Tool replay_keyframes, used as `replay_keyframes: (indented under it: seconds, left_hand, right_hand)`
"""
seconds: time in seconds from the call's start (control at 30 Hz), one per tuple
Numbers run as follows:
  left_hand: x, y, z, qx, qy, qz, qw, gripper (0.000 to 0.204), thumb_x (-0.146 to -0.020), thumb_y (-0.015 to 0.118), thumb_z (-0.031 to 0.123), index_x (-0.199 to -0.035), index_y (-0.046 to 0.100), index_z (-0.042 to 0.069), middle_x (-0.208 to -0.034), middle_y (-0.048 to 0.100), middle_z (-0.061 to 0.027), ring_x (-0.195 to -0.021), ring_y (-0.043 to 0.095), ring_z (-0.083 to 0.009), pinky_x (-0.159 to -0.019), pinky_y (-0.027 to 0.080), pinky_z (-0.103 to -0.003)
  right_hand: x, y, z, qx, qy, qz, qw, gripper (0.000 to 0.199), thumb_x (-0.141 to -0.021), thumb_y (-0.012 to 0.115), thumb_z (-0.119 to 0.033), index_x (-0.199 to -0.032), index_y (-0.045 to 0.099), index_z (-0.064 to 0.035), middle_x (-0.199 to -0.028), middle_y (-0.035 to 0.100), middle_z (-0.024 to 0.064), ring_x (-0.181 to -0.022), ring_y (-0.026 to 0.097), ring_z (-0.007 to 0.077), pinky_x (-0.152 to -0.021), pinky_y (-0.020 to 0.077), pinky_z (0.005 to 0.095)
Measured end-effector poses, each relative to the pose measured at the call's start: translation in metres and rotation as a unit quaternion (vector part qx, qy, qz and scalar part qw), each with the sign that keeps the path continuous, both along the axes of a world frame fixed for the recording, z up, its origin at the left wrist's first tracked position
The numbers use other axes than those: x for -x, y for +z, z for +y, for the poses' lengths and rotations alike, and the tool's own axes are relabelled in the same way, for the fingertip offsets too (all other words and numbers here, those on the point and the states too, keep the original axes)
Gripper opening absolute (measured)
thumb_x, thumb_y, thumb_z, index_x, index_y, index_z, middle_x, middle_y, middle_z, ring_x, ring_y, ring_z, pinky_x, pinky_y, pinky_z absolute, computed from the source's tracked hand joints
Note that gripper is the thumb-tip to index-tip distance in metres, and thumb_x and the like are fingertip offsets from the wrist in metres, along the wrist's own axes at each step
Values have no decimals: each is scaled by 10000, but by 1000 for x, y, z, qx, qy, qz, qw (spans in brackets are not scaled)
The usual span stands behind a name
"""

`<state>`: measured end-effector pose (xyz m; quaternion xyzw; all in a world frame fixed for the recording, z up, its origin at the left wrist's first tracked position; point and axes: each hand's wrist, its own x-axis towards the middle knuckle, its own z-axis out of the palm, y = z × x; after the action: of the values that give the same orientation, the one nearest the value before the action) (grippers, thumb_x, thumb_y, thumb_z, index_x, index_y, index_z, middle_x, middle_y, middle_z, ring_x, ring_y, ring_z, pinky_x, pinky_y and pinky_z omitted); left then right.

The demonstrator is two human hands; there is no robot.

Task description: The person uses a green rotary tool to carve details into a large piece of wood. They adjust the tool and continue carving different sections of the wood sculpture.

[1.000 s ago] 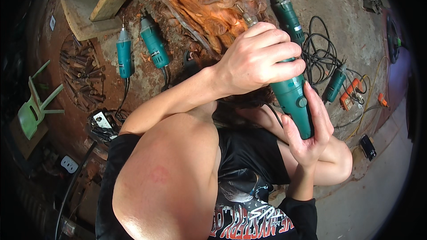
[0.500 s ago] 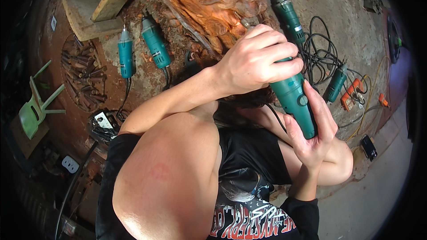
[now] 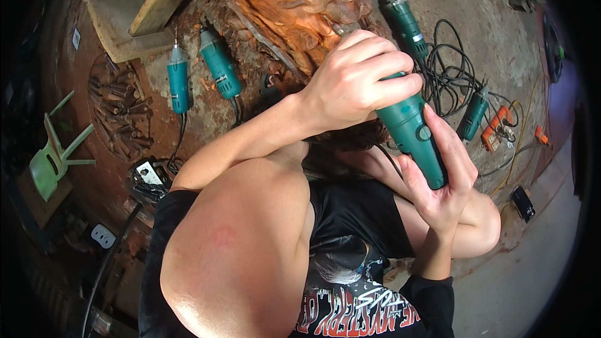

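Observation:
A green electric die grinder [image 3: 410,128] slants across the middle, its tip pointing up and left to a carved reddish-brown wood piece [image 3: 300,9]. My left hand [image 3: 363,78] is closed round the grinder's front part, hiding most of its nose. My right hand [image 3: 447,172] cradles the rear end, with the thumb on one side and fingers along the other. A bit of the metal nose [image 3: 339,29] shows past my left knuckles, close against the carving; whether the bit touches the wood I cannot tell.
Two teal grinders [image 3: 178,79] [image 3: 220,69] lie left of the carving. More green grinders [image 3: 407,22] [image 3: 474,114] lie right, beside tangled black cords [image 3: 447,75] and an orange power strip [image 3: 496,128]. A wooden seat [image 3: 125,19], heaped rod-like pieces [image 3: 119,106] and a green chair [image 3: 50,166] are left.
Both hands and the grinder have shifted slightly up, the front end a little left. My grip looks the same. The surroundings shift a little in the view.

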<state>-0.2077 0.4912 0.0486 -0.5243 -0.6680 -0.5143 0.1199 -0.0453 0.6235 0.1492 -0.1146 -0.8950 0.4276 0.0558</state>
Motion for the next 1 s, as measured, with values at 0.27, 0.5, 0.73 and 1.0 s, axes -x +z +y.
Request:
replay_keyframes:
  seconds: [0.27,0.5,0.73,1.0]
  left_hand:
    - [0,1,1,-9,1,20,1000,264,-660,748,175,-901,746,66,-896,688,-62,-805,681,-240,-702,501,-351]
    - [0,2,0,2,-7,17,1000,260,-665,749,177,-900,746,64,-901,688,-73,-810,681,-251,-701,505,-359]
    - [-2,4,0,14,-28,13,999,243,-691,732,163,-910,745,57,-916,686,-79,-819,681,-256,-716,520,-372]
    - [-1,3,-3,39,-60,0,997,228,-726,724,144,-937,746,61,-936,687,-75,-847,687,-248,-739,526,-371]
  right_hand:
    - [-2,-3,-1,-29,6,27,999,578,-760,848,-93,-1312,703,-5,-1210,719,238,-1046,748,355,-875,597,395]
    - [0,-2,-1,-17,1,25,1000,579,-764,841,-76,-1321,698,-9,-1212,718,237,-1040,752,353,-871,602,394]
    - [-7,-5,-3,-9,-6,27,1000,585,-772,834,-65,-1335,688,-7,-1225,713,237,-1051,749,355,-874,602,395]
    - [-11,-6,-5,-5,-9,28,1000,600,-781,830,-59,-1352,665,23,-1229,709,253,-1083,738,363,-900,589,397]
